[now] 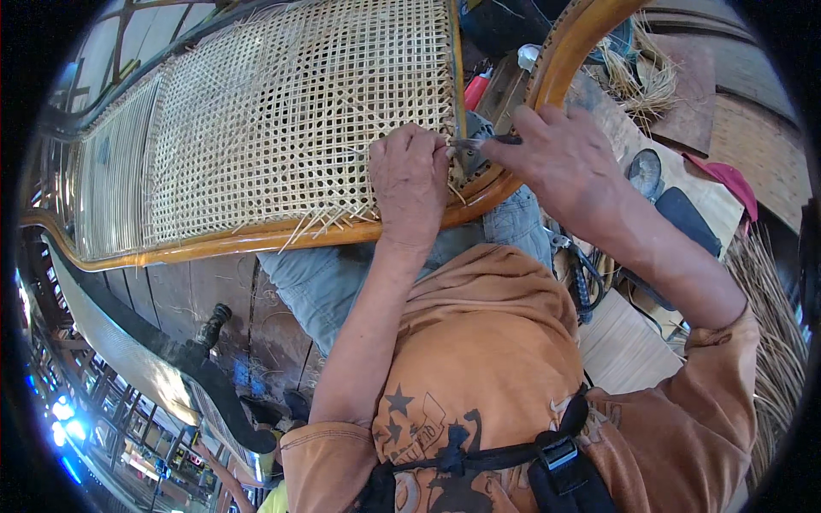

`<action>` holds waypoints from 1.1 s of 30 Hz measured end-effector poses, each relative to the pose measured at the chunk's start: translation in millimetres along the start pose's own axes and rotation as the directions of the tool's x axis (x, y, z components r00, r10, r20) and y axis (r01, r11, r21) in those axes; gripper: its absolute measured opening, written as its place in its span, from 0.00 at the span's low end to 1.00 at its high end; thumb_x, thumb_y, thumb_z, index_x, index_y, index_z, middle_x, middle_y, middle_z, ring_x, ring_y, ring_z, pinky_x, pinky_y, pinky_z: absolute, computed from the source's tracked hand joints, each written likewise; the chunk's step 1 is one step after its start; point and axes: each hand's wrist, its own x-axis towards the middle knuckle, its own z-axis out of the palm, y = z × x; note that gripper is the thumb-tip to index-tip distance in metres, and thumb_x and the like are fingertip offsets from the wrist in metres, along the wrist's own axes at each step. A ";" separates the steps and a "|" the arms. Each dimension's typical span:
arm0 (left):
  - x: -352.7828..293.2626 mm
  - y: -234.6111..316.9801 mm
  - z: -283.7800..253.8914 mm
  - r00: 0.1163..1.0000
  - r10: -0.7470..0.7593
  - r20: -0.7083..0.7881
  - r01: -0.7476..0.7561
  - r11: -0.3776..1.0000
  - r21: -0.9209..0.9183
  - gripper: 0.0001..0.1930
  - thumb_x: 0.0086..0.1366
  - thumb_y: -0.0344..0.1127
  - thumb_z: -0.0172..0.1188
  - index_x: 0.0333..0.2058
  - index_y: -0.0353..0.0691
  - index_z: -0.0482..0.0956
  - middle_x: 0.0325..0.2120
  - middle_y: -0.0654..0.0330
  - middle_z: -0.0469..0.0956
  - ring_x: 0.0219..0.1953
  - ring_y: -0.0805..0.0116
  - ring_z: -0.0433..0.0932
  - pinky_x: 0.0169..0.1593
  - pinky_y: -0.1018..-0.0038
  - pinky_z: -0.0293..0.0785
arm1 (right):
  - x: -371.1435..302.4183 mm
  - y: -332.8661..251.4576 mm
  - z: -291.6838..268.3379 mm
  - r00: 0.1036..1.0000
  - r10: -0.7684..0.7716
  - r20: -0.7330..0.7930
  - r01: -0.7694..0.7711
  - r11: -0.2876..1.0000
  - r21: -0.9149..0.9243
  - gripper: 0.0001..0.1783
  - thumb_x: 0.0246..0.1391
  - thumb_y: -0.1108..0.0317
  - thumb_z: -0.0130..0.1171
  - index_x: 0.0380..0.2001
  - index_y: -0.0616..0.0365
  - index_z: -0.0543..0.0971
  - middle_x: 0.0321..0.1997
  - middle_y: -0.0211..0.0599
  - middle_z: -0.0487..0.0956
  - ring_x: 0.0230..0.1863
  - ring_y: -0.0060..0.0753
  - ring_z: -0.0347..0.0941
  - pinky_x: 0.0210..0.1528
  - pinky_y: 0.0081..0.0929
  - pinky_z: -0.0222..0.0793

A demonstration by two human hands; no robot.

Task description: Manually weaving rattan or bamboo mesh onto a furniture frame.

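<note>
Here, the right hand [571, 158] holds a tool [470, 144] crosswise, seemingly pointing left.

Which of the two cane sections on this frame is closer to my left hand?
The larger lattice-woven section, right beside your left hand; the narrower section at far left shows mainly parallel strands.

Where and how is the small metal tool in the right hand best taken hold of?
Probably by its dark end, from the right, where the right hand holds it: the tool lies crosswise, its metal end pointing left toward the left hand at the edge of the cane panel.
</note>
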 end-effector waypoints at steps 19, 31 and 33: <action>7.0 8.0 -6.6 0.967 -0.228 0.112 0.232 0.972 -0.030 0.07 0.49 0.29 0.61 0.29 0.42 0.79 0.31 0.57 0.75 0.37 0.56 0.70 0.43 0.65 0.65 | 3.0 12.6 -10.0 0.991 0.065 0.121 -0.060 0.997 -0.042 0.23 0.42 0.77 0.54 0.46 0.50 0.75 0.36 0.40 0.73 0.36 0.44 0.75 0.37 0.37 0.70; 6.5 4.6 -4.3 0.975 -0.189 0.118 0.195 0.980 -0.044 0.07 0.49 0.28 0.59 0.29 0.43 0.81 0.30 0.60 0.73 0.36 0.58 0.69 0.40 0.64 0.66 | 6.3 13.6 2.1 0.998 -0.049 0.039 0.051 0.997 -0.054 0.17 0.43 0.73 0.53 0.40 0.49 0.77 0.37 0.36 0.73 0.38 0.40 0.75 0.36 0.37 0.69; 8.4 3.2 -4.4 0.971 -0.196 0.135 0.203 0.978 -0.042 0.08 0.49 0.29 0.59 0.30 0.42 0.82 0.29 0.56 0.75 0.36 0.55 0.71 0.44 0.64 0.65 | 8.1 10.2 -1.1 0.998 -0.041 0.055 0.044 0.997 -0.063 0.17 0.43 0.73 0.52 0.40 0.49 0.77 0.36 0.36 0.73 0.38 0.40 0.74 0.36 0.37 0.68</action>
